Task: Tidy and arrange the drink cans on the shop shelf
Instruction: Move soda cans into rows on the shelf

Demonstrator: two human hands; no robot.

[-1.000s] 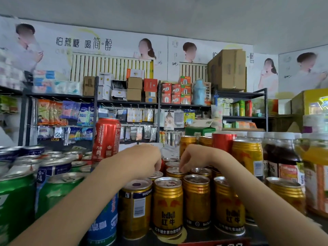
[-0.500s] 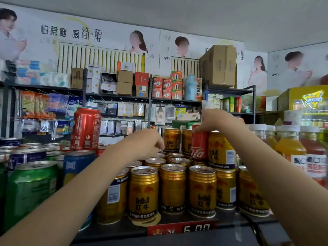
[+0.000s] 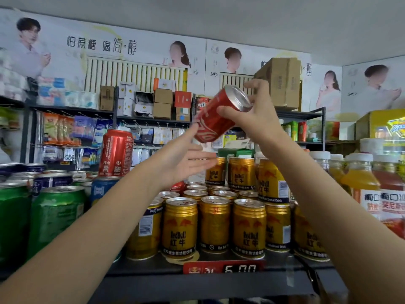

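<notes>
My right hand (image 3: 257,119) grips a red cola can (image 3: 215,119) near its top and holds it tilted in the air above the gold cans. My left hand (image 3: 186,159) is open with fingers spread, just below the can's lower end, its fingertips close to or touching it. Several gold energy-drink cans (image 3: 215,222) stand in rows on the shelf (image 3: 197,284) below. A second red cola can (image 3: 116,153) stands upright on top of the cans at the left.
Green cans (image 3: 54,216) and blue cans (image 3: 51,179) crowd the shelf's left side. Bottles of orange and red juice (image 3: 359,185) stand at the right. A red price tag (image 3: 223,267) sits on the shelf's front edge. Racks of boxes and packets fill the background.
My right hand has lifted the red cola can out from among the gold cans and tilted it. My left hand has risen from the can tops and opened beneath it.
</notes>
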